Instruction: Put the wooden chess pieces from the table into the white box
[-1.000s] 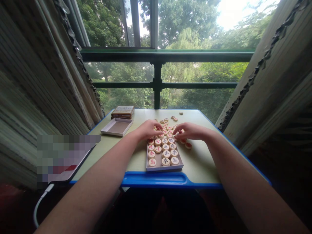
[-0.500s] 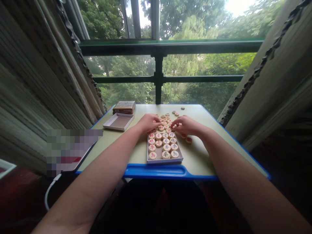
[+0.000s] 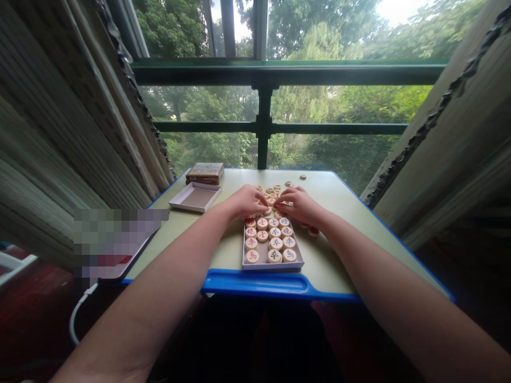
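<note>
A shallow white box [image 3: 261, 260] near the table's front edge holds several round wooden pieces with red characters, such as one at its lower left [image 3: 252, 256], and dark ones at the right [image 3: 289, 256]. Beyond it lies a loose heap of pieces [image 3: 272, 196]. My left hand [image 3: 251, 200] is at the heap's left side, its curled fingers at a piece behind the box; whether it grips that piece is unclear. My right hand [image 3: 297, 203] reaches in from the right with fingers spread over the pieces, close to my left fingertips. Its fingertips touch the heap.
An open shallow box lid [image 3: 195, 197] lies at the back left, before a brown box [image 3: 205, 171]. A blurred flat device [image 3: 128, 244] with a white cable is at the left edge. Two pieces lie partly under my right wrist; one stray piece [image 3: 303, 176] is far back.
My right hand has moved left over the heap, nearer to my left hand. My left hand stays beside the heap. The view has shifted slightly.
</note>
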`<state>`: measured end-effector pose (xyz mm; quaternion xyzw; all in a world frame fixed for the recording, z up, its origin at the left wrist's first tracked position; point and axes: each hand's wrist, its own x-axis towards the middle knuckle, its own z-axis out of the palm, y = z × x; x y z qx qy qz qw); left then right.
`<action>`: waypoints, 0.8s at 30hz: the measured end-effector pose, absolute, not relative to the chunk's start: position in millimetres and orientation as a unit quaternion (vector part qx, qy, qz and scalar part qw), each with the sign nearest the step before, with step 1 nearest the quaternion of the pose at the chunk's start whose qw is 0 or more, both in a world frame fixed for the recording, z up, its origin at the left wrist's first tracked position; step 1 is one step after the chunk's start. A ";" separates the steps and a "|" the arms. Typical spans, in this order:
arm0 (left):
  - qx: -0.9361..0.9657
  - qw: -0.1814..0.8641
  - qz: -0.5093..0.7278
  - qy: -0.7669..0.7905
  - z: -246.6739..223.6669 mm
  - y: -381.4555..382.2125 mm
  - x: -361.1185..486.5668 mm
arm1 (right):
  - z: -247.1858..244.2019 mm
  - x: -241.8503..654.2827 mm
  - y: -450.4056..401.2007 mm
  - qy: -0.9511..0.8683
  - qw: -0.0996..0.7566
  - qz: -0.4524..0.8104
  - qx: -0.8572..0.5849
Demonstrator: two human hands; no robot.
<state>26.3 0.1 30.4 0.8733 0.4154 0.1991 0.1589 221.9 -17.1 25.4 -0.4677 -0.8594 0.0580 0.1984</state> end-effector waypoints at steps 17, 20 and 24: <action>0.819 0.089 0.184 0.537 21.7 11.5 21.3 | 23.0 230.2 -9.3 -0.789 0.122 0.032 -0.602; 0.806 0.128 0.172 0.552 19.0 13.3 21.4 | 23.9 224.8 -15.5 -0.792 0.061 0.076 -0.602; 0.785 0.165 0.216 0.556 17.6 14.9 22.0 | 23.8 216.0 -23.8 -0.798 0.077 0.093 -0.591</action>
